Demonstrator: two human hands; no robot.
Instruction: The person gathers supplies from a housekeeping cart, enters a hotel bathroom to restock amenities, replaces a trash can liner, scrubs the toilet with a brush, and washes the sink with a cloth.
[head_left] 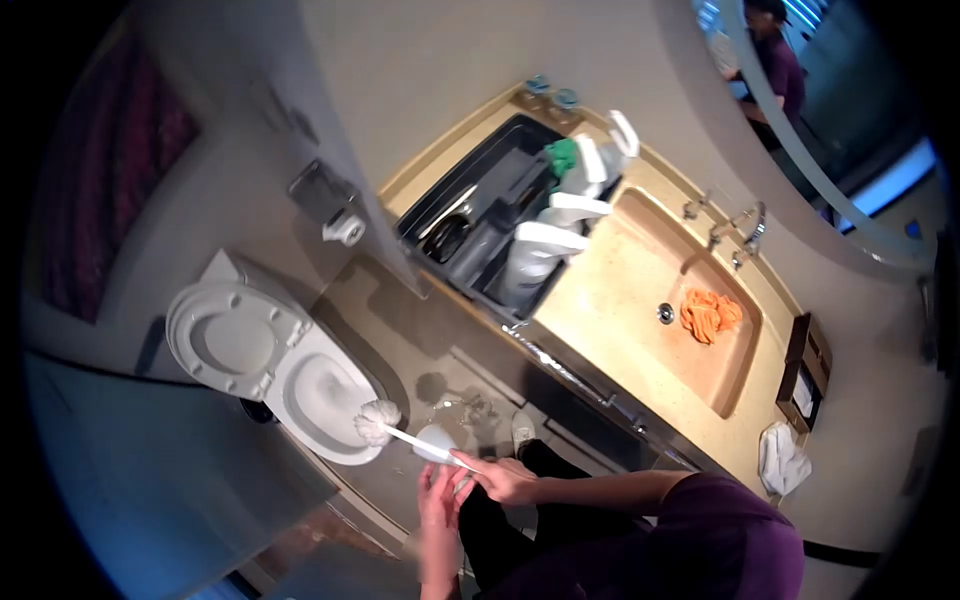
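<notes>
My right hand (508,481) grips the white handle of a toilet brush (405,436). The round white head of the brush is over the front rim of the toilet bowl (325,400), whose seat and lid are raised. Close below the handle is my left hand (440,497), fingers stretched out and apart, palm side toward the brush. Just beyond its fingertips a white rounded piece (433,442) shows behind the handle; whether the hand touches it I cannot tell.
A dark caddy (440,210) with several white spray bottles (540,255) stands on the counter. An orange cloth (710,316) lies in the sink (640,260). A white cloth (783,460) sits at the counter's end. The floor (465,408) has wet spots. A glass panel (150,470) borders the left.
</notes>
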